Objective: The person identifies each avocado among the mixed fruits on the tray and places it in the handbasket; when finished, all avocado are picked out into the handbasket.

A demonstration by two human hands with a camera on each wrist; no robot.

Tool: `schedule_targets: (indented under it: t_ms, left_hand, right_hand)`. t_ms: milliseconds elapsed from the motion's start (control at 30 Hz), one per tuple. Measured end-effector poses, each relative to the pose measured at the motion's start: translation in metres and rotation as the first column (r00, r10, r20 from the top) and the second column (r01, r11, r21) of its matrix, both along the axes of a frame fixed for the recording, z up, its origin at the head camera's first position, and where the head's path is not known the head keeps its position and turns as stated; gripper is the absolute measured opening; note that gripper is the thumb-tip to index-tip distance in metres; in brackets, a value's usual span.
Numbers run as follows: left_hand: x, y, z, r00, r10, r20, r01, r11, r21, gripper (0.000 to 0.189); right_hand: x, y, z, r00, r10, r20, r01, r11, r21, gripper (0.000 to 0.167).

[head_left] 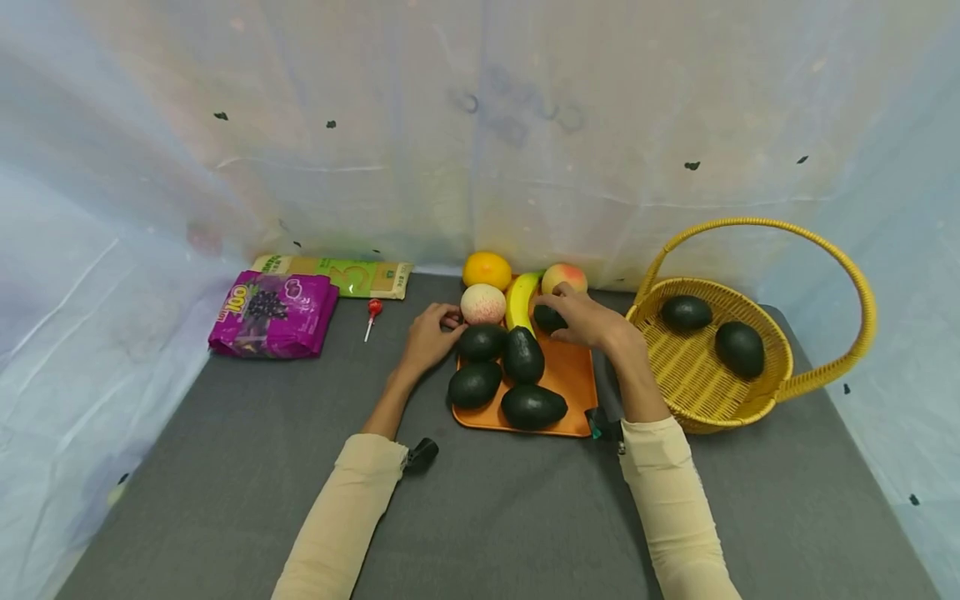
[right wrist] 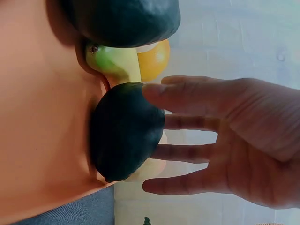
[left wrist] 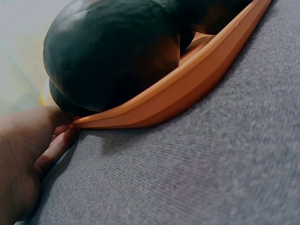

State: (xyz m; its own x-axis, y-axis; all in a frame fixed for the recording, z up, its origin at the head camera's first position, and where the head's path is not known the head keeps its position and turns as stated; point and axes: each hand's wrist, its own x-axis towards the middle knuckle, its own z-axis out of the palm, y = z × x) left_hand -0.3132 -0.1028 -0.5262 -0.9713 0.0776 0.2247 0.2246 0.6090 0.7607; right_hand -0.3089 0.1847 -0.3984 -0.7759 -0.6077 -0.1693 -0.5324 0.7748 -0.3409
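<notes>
An orange tray (head_left: 566, 375) carries several dark green avocados, a banana (head_left: 519, 304), a pale speckled peach (head_left: 483, 305), an orange (head_left: 487, 271) and a pink-yellow peach (head_left: 564, 277). My left hand (head_left: 432, 337) grips the tray's left rim beside the speckled peach; in the left wrist view its fingers (left wrist: 56, 147) meet the rim under a large avocado (left wrist: 112, 51). Over the tray's back right, my right hand (head_left: 585, 321) reaches around an avocado (right wrist: 129, 133). Its fingers are spread and fairly straight behind that avocado, with the thumb (right wrist: 187, 96) right at its edge.
Right of the tray stands a yellow wicker basket (head_left: 690, 379) with a tall handle and two avocados (head_left: 739, 349) inside. To the left lie a purple grape-picture packet (head_left: 273, 317), a green-and-tan packet (head_left: 360, 278) and a red lollipop (head_left: 374, 308). Pale sheeting (head_left: 480, 183) hangs behind the grey table.
</notes>
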Motion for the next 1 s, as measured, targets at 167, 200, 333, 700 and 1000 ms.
schedule_targets:
  t_ms: [167,200,333,700,1000]
  left_hand:
    - [-0.0008,-0.0002,0.0018,1.000,-0.003,0.002,0.003,1.000,-0.005,0.036]
    - [-0.0006,-0.0003,0.0021,1.000,-0.003,0.005,0.003,1.000,-0.006,0.036]
    - [0.0002,-0.0002,0.0024,1.000,-0.003,0.014,0.003,1.000,-0.006,0.036]
    - [-0.0006,-0.0003,0.0019,1.000,-0.001,0.007,0.001,1.000,-0.012,0.035]
    - [-0.0006,-0.0010,0.0032,1.000,-0.001,0.008,0.001,1.000,0.002,0.035]
  right_hand:
    - [-0.0014,0.0010,0.0010,0.999,-0.037,-0.038,0.039,0.999,0.034,0.061]
    - [-0.0016,0.0014,0.0009,0.998,-0.046,-0.040,0.048,0.998,0.045,0.059]
    - [-0.0009,0.0042,0.0004,0.996,-0.090,-0.026,0.091,0.994,0.061,0.052]
    - [-0.0012,0.0060,-0.0015,0.997,-0.078,-0.002,0.078,0.995,0.069,0.047]
    - [-0.0032,0.0071,-0.0008,0.999,-0.035,0.010,0.034,0.999,0.040,0.043]
